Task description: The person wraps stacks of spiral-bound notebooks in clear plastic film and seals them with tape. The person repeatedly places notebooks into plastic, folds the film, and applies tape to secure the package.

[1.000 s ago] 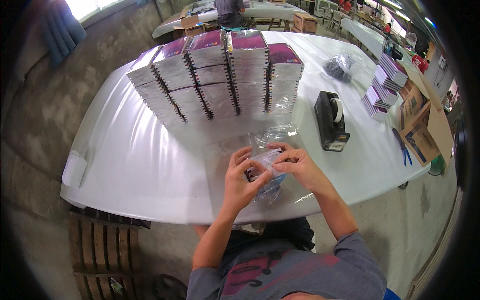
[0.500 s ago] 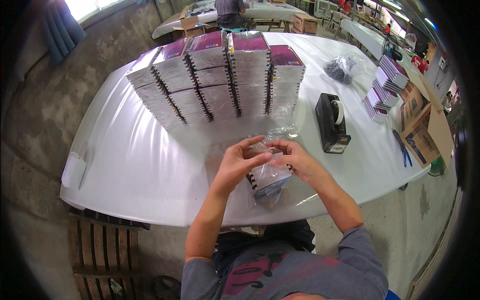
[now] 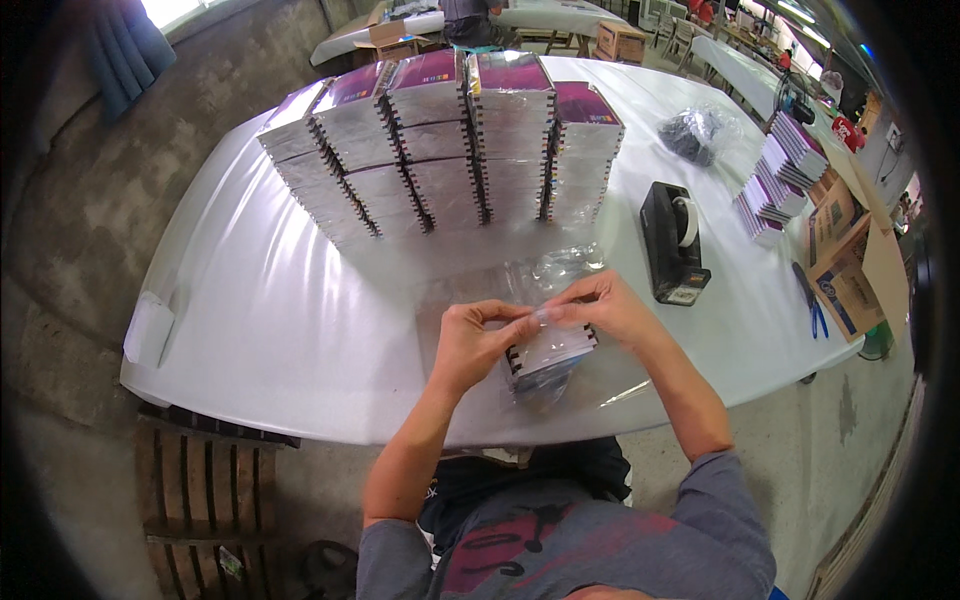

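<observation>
A white-covered table (image 3: 250, 340) fills most of the view, its sheeting smooth, glossy and faintly creased. On it stand tall columns of spiral-bound notebooks (image 3: 430, 145), purple-topped blocks under shiny plastic with toothed dark bindings down their edges. A brown corrugated cardboard box (image 3: 845, 255) stands off to the right, flaps spread, and nearer in sits a black tape dispenser (image 3: 660, 240), hard and angular with a pale roll.

The bundle in hand (image 3: 555, 352) rests near the table's front edge, left of the dispenser: a squared stack of white page edges and dark binding teeth inside clear plastic. It looks dense and fairly heavy for its size, stiff as a block but slick outside, so the pages might slide on one another; gripping both sides, with support below, seems surest. The left hand (image 3: 470, 345) and right hand (image 3: 612, 312) nearly meet above it, each narrowed to a thumb-and-finger pinch on the clear film (image 3: 543, 314). That film seems light, limp and slippery, easily wrinkled, and best taken by its edge
</observation>
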Demonstrator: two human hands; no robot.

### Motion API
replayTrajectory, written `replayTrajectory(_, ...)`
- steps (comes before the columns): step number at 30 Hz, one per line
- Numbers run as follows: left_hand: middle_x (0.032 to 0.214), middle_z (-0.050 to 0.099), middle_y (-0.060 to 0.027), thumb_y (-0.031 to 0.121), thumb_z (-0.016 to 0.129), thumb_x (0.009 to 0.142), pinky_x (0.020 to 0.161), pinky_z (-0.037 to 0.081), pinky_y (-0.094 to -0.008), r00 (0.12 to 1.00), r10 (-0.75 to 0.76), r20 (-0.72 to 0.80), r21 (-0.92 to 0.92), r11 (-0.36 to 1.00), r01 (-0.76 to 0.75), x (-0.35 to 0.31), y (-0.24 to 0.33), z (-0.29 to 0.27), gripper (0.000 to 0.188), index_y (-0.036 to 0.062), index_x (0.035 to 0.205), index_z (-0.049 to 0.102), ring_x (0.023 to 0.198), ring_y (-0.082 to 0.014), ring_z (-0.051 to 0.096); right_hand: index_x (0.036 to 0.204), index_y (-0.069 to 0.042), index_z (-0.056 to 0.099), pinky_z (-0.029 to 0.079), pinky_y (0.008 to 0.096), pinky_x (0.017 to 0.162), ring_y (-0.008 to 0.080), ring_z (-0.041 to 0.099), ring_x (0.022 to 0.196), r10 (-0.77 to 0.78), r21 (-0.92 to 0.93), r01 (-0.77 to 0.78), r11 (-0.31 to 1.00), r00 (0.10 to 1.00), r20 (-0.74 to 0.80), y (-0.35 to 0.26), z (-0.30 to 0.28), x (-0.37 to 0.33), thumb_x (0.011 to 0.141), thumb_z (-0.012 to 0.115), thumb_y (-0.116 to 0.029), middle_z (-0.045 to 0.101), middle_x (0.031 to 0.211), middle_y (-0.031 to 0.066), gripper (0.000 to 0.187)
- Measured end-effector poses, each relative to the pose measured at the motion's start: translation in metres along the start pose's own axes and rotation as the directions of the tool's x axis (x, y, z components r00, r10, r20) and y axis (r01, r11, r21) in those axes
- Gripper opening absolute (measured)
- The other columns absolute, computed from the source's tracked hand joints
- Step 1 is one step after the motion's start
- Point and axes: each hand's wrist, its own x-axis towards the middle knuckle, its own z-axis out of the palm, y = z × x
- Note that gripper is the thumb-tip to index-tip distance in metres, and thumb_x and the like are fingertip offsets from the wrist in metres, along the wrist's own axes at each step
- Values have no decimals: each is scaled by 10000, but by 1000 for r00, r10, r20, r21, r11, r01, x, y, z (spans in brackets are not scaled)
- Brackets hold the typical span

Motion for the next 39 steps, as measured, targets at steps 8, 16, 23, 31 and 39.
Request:
replayTrajectory(8,951,711,-39,149,777,703,937,414,-392,823,568,-7,539,695,-476,-9,8,11,491,46,1154,614,1140,-238,544,858,-122,715,384,413,958,220,592,1025,-449,-734,337,590,892,49,-27,13,-21,733,732,-122,643,1070,48,126)
replayTrajectory(16,1155,654,4,194,775,706,974,249,-415,841,527,121,744,513,-429,-48,23,18,668,135,1308,491,1256,-204,468,873,-197,700,236,592,1038,184,445,1258,-476,-956,246,-162,829,294,-38,33,-59,770,629,-134,514,1316,37,140)
replayTrajectory(23,1198,627,26,141,697,773,904,238,-412,746,654,125,840,331,-431,-59,-5,30,348,188,1116,659,1148,-133,550,1005,-178,687,368,443,980,264,504,1186,-460,-888,35,458,864,-203,-37,-51,-82,773,655,-166,528,1297,98,234)
replayTrajectory(31,1182,640,41,162,710,774,889,241,-404,737,665,118,848,319,-423,-59,-2,33,338,211,1106,673,1108,-117,568,1002,-89,683,364,365,940,227,540,1065,169,-151,-394,907,668,-725,73,-182,-47,822,645,-472,625,1093,104,425)
replayTrajectory(39,1190,631,29,138,674,791,890,235,-412,726,679,113,832,335,-443,-59,-3,33,329,181,1116,658,1104,-111,565,850,-145,678,196,585,990,234,302,1286,268,440,76,895,698,-665,87,-177,-52,799,662,-417,530,1255,79,277)
